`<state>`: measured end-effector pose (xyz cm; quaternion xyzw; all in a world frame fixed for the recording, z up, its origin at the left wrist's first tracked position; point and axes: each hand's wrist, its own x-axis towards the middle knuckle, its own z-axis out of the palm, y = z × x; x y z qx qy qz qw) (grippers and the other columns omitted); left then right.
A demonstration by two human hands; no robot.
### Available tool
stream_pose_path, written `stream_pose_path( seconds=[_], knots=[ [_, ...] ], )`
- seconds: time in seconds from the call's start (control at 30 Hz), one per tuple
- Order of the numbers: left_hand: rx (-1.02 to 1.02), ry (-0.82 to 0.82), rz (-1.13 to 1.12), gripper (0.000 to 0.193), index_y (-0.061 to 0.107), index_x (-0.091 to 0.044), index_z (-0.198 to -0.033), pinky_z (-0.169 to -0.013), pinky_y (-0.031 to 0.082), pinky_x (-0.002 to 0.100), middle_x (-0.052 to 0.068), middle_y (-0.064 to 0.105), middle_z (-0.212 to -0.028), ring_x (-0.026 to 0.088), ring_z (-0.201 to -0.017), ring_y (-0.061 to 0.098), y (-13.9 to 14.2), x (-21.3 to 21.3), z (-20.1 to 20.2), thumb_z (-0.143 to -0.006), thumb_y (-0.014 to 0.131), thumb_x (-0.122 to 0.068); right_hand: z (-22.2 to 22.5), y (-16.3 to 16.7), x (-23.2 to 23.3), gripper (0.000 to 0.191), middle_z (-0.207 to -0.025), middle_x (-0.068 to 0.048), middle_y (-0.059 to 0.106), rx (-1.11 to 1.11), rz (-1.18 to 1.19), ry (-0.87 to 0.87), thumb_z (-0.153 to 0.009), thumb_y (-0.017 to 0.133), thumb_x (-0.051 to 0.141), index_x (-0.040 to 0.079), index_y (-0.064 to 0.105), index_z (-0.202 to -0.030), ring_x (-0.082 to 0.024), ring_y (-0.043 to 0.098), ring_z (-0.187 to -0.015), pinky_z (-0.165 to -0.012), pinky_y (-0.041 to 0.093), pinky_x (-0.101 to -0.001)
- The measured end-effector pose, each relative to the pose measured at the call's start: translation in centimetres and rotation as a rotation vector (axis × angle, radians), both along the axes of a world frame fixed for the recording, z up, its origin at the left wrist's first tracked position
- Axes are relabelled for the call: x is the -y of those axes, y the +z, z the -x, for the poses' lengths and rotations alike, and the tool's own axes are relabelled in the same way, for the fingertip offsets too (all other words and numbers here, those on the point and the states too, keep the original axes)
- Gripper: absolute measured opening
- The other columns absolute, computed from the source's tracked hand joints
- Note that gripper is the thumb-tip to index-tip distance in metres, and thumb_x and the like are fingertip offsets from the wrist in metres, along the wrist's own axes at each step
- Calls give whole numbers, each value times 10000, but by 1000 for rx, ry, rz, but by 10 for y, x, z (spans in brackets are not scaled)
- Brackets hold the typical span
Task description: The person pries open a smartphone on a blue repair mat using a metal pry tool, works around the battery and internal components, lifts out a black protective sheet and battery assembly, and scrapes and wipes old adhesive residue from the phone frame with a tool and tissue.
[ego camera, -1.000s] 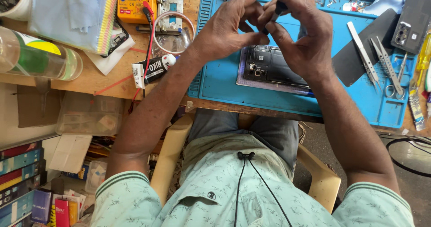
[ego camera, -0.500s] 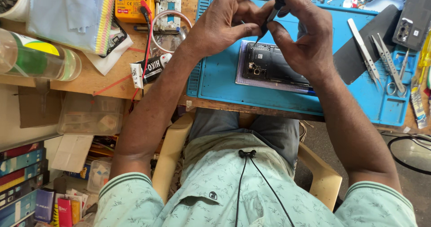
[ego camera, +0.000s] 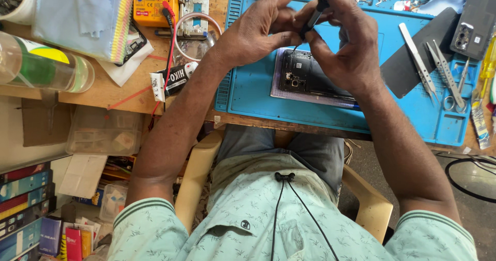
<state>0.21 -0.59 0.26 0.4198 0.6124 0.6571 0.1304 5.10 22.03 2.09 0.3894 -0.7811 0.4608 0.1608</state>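
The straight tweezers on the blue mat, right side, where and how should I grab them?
Pinch the straight tweezers across the middle of their blades, coming from above. They lie flat on the blue mat, partly over a dark sheet, with scissors close to their right, so come straight down.

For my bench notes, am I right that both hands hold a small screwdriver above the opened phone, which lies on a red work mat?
Not quite: the work mat under the opened phone is blue, as the head view shows. Otherwise correct.
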Motion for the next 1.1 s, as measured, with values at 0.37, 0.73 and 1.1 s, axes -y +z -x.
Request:
stream_pose_path(
  seconds=[0.37,0.73,1.1],
  knots=[
    [-27,87,81,515,529,-84,-1419,-914,642,287,8,768,-968,86,-950,766,-3,-3,-3,-1049,887,-50,-1,1,-1,768,-1281,-105,640,-59,-81,-97,-941,920,-49,95,467,-1545,-189,680,-1153,-999,591,-313],
    [-254,197,254,504,635,-56,-1294,-829,642,313,54,729,-1105,147,-981,734,7,14,0,-849,869,-33,-5,3,1,722,-1241,-121,663,32,-10,-50,-1012,795,-190,104,398,-1539,-192,717,-1147,-1010,616,-304],
    [-293,270,384,129,728,-19,-1036,-847,610,367,99,753,-1011,241,-958,753,-4,10,-4,-915,770,-33,-5,-5,0,820,-1288,-182,618,94,44,52,-1041,625,-270,163,235,-1618,-273,692,-1267,-1103,634,-361]
  ],
)
